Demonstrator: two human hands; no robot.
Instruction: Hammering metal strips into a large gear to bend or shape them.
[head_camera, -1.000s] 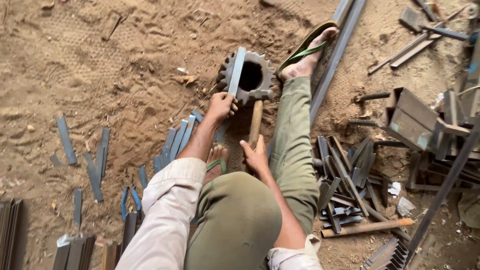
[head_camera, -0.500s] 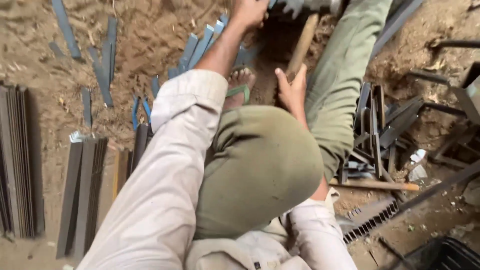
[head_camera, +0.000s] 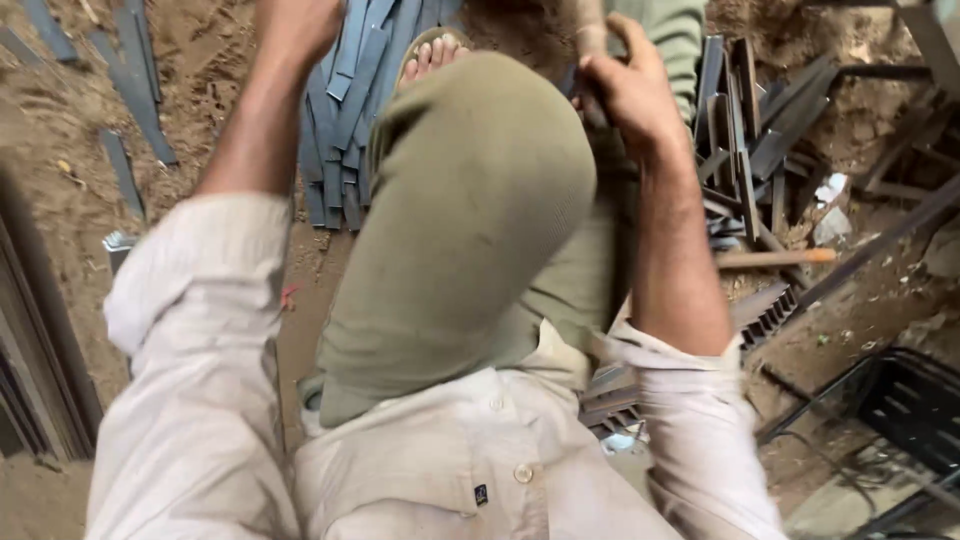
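Black wire crate (head_camera: 905, 400) at 4 o'clock: contents indistinct. Right hand (head_camera: 625, 85) is clamped on a mostly hidden handle (head_camera: 590, 105). Left hand (head_camera: 295, 25), at 11 o'clock, is cut off; its grip cannot be determined.

We sat on sandy ground (head_camera: 70, 150) that was brown and loose. A row of flat grey metal strips (head_camera: 345, 110) lay side by side just left of our bent knee, with a few more strips (head_camera: 130, 90) scattered apart farther left. On the right a heap of dark angle irons (head_camera: 745, 120) lay crossed over one another, and a wooden stick (head_camera: 775, 258) rested near its lower edge. A black wire crate (head_camera: 905, 405) stood at the lower right corner.
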